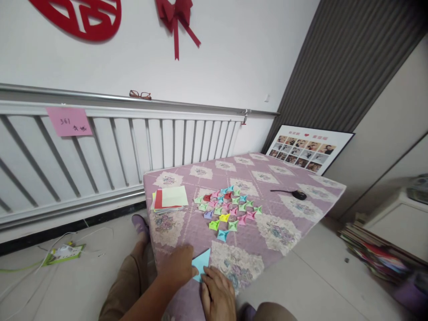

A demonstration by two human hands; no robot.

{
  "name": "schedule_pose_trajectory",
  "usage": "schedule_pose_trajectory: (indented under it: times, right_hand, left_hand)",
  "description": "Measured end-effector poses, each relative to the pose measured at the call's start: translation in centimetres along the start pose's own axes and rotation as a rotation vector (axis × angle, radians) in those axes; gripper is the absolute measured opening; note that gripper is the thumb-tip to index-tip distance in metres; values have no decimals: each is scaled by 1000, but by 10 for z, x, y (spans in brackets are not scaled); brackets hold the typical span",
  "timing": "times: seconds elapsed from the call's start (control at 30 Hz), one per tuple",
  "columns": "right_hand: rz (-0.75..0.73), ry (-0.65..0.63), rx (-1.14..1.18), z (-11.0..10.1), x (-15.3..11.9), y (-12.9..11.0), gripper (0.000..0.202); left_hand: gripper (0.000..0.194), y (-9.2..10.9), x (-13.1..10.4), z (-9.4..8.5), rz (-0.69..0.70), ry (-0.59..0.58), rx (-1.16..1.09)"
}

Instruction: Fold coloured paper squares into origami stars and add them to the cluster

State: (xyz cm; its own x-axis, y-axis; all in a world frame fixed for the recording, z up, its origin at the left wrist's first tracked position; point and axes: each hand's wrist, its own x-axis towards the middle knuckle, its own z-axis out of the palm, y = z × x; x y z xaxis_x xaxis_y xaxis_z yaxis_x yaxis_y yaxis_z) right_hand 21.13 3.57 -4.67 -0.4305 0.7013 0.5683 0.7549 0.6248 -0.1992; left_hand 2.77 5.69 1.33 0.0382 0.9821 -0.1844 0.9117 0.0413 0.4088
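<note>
A light blue sheet of folded paper [202, 263] lies at the near edge of the table, a pointed corner turned to the upper right. My left hand [176, 266] is closed at the paper's left side, with the thumb on it and the other fingers curled. My right hand [219, 292] lies palm down at the paper's lower right, its fingers stretched out and their tips touching the edge. Beyond my hands sit several small folded paper pieces [232, 226] in green, pink, blue, yellow and red. A stack of coloured paper sheets [174, 197] rests at the table's left.
A patterned purple cloth covers the table [240, 281]. A black object with a thin strap [298, 195] lies on its right side, and a photo board [309, 149] leans at the back. The radiator [174, 142] stands behind. A power strip [65, 254] is on the floor at left.
</note>
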Motion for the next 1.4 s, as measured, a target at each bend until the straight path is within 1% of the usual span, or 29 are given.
schedule_pose_trajectory:
  times: [0.17, 0.37, 0.53, 0.63, 0.7, 0.8, 0.87, 0.93, 0.97, 1.07, 1.1, 1.23, 1.33, 1.4]
  right_hand:
    - [37, 19, 39, -2, 1, -3, 20]
    - [79, 52, 74, -1, 1, -6, 17]
    - [109, 46, 105, -1, 0, -6, 16]
    - [129, 68, 146, 2, -3, -5, 15]
    - [172, 107, 186, 6, -6, -4, 24]
    - [297, 192, 247, 12, -11, -1, 47]
    - [358, 208, 293, 13, -11, 0, 57]
    - [373, 173, 345, 10, -9, 0, 57]
    - [376, 143, 377, 7, -7, -1, 53]
    - [391, 29, 509, -3, -1, -7, 31]
    - [405, -6, 562, -6, 0, -11, 28]
    - [480, -90, 768, -18, 3, -26, 36]
    - [529, -157, 889, -26, 4, -38, 33]
    - [564, -176, 931, -31, 6, -44, 32]
  left_hand:
    - [30, -1, 2, 1, 0, -14, -15]
    - [23, 4, -2, 3, 31, 28, -49]
    - [19, 3, -4, 9, 18, 21, -123]
    - [22, 2, -4, 10, 27, 16, -189]
    - [24, 2, -5, 9, 45, 10, -239]
    - [23, 1, -7, 6, 82, -13, -359]
    - [21, -1, -10, 4, 110, -17, -428]
    - [21, -3, -14, 3, 134, -4, -465]
    - [22, -4, -17, 2, 145, 2, -483]
    - [23, -6, -23, 0, 177, 21, -535]
    - [23, -6, -25, -1, 181, 27, -551]
    - [25, -5, -32, -5, 163, 40, -602]
    - [26, -4, -37, -9, 171, 47, -620]
    - [24, -5, -41, -12, 191, 51, -638]
